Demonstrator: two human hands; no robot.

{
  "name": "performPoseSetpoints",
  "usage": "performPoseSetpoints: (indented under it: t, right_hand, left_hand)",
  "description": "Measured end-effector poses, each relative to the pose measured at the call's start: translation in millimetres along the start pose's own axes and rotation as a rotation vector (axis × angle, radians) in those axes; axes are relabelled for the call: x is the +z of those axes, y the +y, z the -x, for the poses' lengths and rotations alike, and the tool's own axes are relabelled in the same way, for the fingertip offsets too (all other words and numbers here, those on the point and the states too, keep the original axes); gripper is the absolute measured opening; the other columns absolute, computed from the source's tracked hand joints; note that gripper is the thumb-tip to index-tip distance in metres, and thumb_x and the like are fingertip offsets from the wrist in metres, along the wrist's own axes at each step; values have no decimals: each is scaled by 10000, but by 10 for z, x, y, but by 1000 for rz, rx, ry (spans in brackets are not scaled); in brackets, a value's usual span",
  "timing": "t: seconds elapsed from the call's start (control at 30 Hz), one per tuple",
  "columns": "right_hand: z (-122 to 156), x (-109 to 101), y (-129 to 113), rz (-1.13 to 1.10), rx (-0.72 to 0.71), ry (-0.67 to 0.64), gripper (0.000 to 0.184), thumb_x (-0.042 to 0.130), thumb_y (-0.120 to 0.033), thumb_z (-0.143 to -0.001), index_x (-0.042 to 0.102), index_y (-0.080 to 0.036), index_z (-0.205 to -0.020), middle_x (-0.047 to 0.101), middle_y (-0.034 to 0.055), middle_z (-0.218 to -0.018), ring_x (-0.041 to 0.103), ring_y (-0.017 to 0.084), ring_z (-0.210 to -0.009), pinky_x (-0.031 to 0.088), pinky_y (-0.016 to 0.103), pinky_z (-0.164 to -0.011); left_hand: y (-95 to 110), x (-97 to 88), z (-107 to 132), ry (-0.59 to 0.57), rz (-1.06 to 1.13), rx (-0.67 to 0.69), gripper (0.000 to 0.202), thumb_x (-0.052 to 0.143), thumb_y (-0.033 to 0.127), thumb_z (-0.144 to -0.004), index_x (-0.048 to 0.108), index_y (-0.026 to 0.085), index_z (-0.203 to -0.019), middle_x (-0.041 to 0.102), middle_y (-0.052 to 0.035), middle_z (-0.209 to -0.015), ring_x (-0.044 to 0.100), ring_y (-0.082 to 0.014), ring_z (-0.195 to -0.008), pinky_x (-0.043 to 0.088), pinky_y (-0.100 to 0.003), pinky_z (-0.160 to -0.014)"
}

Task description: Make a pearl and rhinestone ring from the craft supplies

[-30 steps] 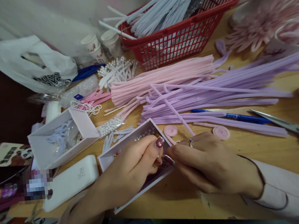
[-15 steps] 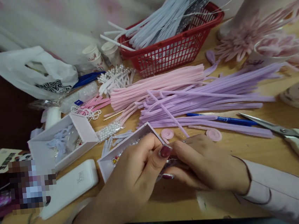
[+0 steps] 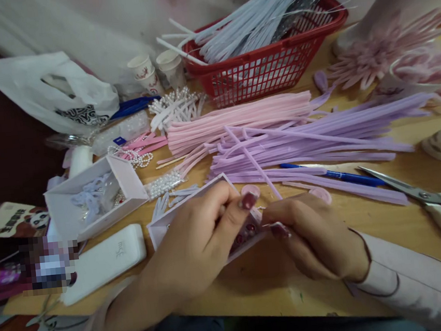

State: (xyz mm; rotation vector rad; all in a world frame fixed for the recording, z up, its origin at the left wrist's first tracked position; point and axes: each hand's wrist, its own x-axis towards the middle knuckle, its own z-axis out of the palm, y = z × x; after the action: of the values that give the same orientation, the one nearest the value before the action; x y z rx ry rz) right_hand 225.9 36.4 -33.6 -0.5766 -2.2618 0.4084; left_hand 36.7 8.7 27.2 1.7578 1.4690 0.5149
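Both hands are over the front of a wooden table [image 3: 263, 281], close together and near a white box [image 3: 160, 235]. The left hand [image 3: 204, 234] lies across the box; its fingers are curled and its thumb is drawn in against the forefinger, and whether anything lies within is hidden from this view. The right hand [image 3: 316, 234] has thumb and forefinger pinched on a thin pale strand [image 3: 267, 225], which sits between the 2 hands at the right end of the box; its full length cannot be made out. Dark red beads [image 3: 251, 228] are visible in the box beside the left thumb. Noted just behind the hands: 2 pink coils, the left coil [image 3: 250, 189] and the right coil [image 3: 320, 194], each partly covered. Beyond these lie purple fuzzy stems [image 3: 311, 138], with 1 bent stem angled down towards the right hand, and a bundle of pink fuzzy stems [image 3: 239, 119]. A blue pen [image 3: 348, 176] and a pair of scissors [image 3: 425, 196], blades slightly parted, lie to the right. To the left are a second white box [image 3: 128, 177] and a white oblong device [image 3: 107, 262]. A red basket [image 3: 268, 52] at the back holds pale blue stems [image 3: 246, 27].
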Motion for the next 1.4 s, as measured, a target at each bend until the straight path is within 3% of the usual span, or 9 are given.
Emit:
performPoseSetpoints:
  t: [0.1, 0.23, 0.4, 0.83, 1.1, 1.4]
  right_hand:
    - [11, -16, 23, -7, 42, 14, 172, 381, -117, -882, 468, -227, -982, 576, -30, -606, 503, 138, -471, 365, 268, -486]
    - [-6, -26, 36, -64, 110, 10, 190, 401, -87, -868, 459, -240, -965, 560, -28, -640, 512, 140, -494, 390, 271, -491]
    - [-11, -32, 39, -53, 146, -52, 238, 416, -80, -830, 443, -252, -993, 558, -9, -692, 537, 166, -548, 411, 296, -511]
    - [-14, -58, -30, -18, 219, -88, 266, 427, -81, -837, 454, -286, -1004, 595, -15, -701, 554, 171, -507, 394, 313, -487]
    - [-19, -62, -32, -38, 212, -98, 281, 407, -72, -852, 435, -286, -1032, 589, -17, -723, 546, 158, -518, 392, 305, -489]
    - [-15, -52, -23, -31, 164, -70, 242, 398, -66, -860, 459, -265, -984, 589, -23, -697, 548, 148, -524, 408, 283, -500]
  left_hand:
    - [-87, -90, -17, -75, -213, -13, 268, 392, 341, -1007, 530, 210, -818, 588, 52, -724, 538, -123, -671, 333, -257, -600]
    - [-227, -145, -59, -260, -414, 54, 176, 447, 222, -968, 621, 232, -995, 674, 14, -965, 615, -175, -862, 387, -297, -717]
    - [-298, -126, -100, -414, -556, 114, 170, 492, 185, -928, 654, 211, -968, 672, -20, -969, 638, -215, -836, 408, -324, -672]
    - [-344, -85, -107, -344, -492, 208, 149, 535, 121, -898, 656, 207, -901, 688, -3, -929, 639, -177, -811, 414, -289, -663]
    - [-344, -55, -136, -351, -468, 209, 187, 540, 121, -906, 689, 210, -975, 697, -21, -990, 657, -202, -871, 448, -308, -709]
    - [-371, -45, -126, -297, -482, 226, 91, 565, 134, -894, 641, 182, -901, 686, -8, -916, 638, -180, -800, 403, -294, -642]
